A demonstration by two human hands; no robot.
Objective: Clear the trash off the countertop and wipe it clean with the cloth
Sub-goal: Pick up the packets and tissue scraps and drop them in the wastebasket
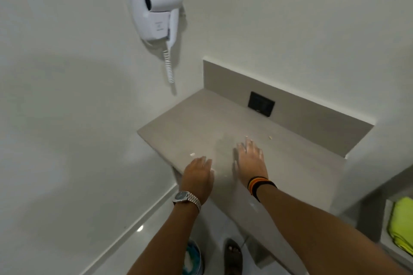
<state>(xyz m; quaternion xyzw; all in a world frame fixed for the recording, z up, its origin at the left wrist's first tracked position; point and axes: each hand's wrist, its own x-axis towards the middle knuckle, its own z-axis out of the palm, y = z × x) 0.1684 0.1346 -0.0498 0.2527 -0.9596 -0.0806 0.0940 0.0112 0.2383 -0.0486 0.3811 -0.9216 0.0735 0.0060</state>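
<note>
No readable brand or writing anywhere that we can make out: the little panel on the white hair dryer [156,9] in the upper left is too blurry, and the dial of the watch [185,198] is too small. The dryer is glossy white plastic, boxy with rounded corners, sitting in its wall cradle with a coiled cord hanging below. The worktop [201,123] in the middle of the frame is a matte grey-beige slab, stone-like, with a matching upstand behind it that carries a black rectangular socket plate [261,106]. Our left hand [199,177] lies at the slab's near left edge, grip flat with fingers together, holding nothing. Our right hand [251,161] sits just beside it toward the centre, grip spread and blurred, also holding nothing. The trash is a few tiny pale crumbs: one [192,154] just left of the left hand, one [270,137] up right of the right hand, well apart. The lime-green cloth [402,223], soft and folded, rests on a lower shelf at the right edge of the frame. The left wrist has the metal link watch, the right a stack of black, red and yellow bands [259,185]. At the bottom centre there's a sandalled foot [233,254] on shiny floor tile, and a bin [193,259] with a teal rim.
</note>
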